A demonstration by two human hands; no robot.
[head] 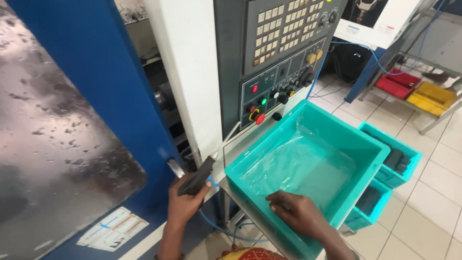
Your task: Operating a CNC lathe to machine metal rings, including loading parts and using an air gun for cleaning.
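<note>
— Two hands at work by the machine. What has each got?

— The left hand (pixel 185 202) is clenched around a dark air gun (pixel 197 177), its nozzle pointing up toward the blue sliding door (pixel 96 62); a thin blue hose (pixel 216 228) trails below. The right hand (pixel 296 212) lies released, fingers spread, inside the teal crate (pixel 358 180), gripping nothing.

— And what is in the crate?

— Only a clear plastic liner (pixel 298 161), as far as I can see. Beyond it, two smaller teal bins (pixel 411 159) hold dark parts, the control panel (pixel 284 53) stands behind, and red and yellow trays (pixel 416 89) sit farthest back.
</note>
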